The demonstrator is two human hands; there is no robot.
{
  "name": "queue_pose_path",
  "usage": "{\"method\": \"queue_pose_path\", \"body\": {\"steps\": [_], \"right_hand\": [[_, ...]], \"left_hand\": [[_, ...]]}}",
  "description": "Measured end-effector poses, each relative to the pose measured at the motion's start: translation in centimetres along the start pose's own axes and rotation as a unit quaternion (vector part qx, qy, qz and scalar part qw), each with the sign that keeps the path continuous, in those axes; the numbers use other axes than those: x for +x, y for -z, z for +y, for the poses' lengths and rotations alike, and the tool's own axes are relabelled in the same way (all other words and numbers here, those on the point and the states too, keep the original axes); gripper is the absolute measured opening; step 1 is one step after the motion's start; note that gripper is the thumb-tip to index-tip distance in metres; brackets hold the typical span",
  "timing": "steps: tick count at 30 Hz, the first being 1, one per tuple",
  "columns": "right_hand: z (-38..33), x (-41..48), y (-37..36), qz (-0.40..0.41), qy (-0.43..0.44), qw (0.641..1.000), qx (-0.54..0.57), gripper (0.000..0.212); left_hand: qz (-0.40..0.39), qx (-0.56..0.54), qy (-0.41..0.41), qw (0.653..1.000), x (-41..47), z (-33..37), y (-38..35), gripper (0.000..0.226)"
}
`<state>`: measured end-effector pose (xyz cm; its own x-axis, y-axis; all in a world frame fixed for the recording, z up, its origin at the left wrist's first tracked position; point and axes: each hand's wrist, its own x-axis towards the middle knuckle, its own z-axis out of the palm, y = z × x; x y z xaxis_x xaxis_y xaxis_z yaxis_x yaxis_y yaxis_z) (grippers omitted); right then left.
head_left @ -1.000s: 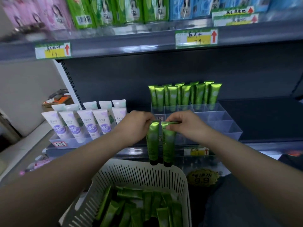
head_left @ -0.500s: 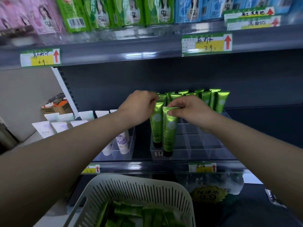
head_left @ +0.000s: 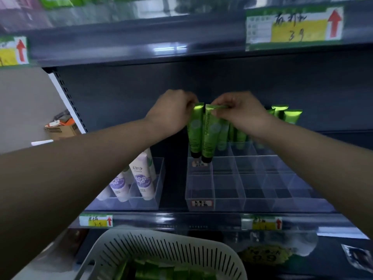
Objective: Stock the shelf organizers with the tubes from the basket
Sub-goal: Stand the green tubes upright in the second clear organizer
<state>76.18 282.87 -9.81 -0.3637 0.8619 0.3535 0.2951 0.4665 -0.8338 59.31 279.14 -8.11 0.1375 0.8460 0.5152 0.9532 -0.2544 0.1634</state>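
Observation:
My left hand [head_left: 171, 112] pinches the crimped top of one green tube [head_left: 195, 134], and my right hand [head_left: 240, 112] pinches the top of a second green tube [head_left: 210, 136] beside it. Both tubes hang cap-down over the left rear cells of the clear shelf organizer [head_left: 230, 190]. Several green tubes [head_left: 282, 116] stand upright in its back row, partly hidden by my right hand. The white slotted basket [head_left: 161, 253] sits at the bottom with more green tubes [head_left: 153, 271] lying inside.
To the left, a second clear organizer [head_left: 155, 184] holds white and purple tubes [head_left: 141, 178]. Yellow price tags [head_left: 96, 220] line the shelf edge. The upper shelf [head_left: 141, 47] overhangs close above my hands. A cardboard box [head_left: 60, 128] lies far left.
Both hands have carried the two green tubes up from above the basket and back over the organizer's rear cells. The view has moved closer to the shelf.

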Motion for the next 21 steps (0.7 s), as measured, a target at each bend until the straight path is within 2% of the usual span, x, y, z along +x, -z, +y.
{"method": "queue_pose_path", "body": {"steps": [8,16,21], "right_hand": [[2.9,2.2,-1.3,0.023,0.036,0.998,-0.036,0.012],[5.6,3.2,-3.1,0.008,0.023,0.998,-0.053,0.011],[6.4,3.7,-4.0,0.007,0.009,0.999,-0.053,0.021]], "left_hand": [[0.009,-0.006,0.002,1.000,1.2,-1.8,-3.3,0.025],[-0.028,-0.013,0.020,0.999,1.8,-3.2,-6.2,0.026],[-0.039,-0.003,0.006,0.999,1.8,-3.5,-7.4,0.025]]}}
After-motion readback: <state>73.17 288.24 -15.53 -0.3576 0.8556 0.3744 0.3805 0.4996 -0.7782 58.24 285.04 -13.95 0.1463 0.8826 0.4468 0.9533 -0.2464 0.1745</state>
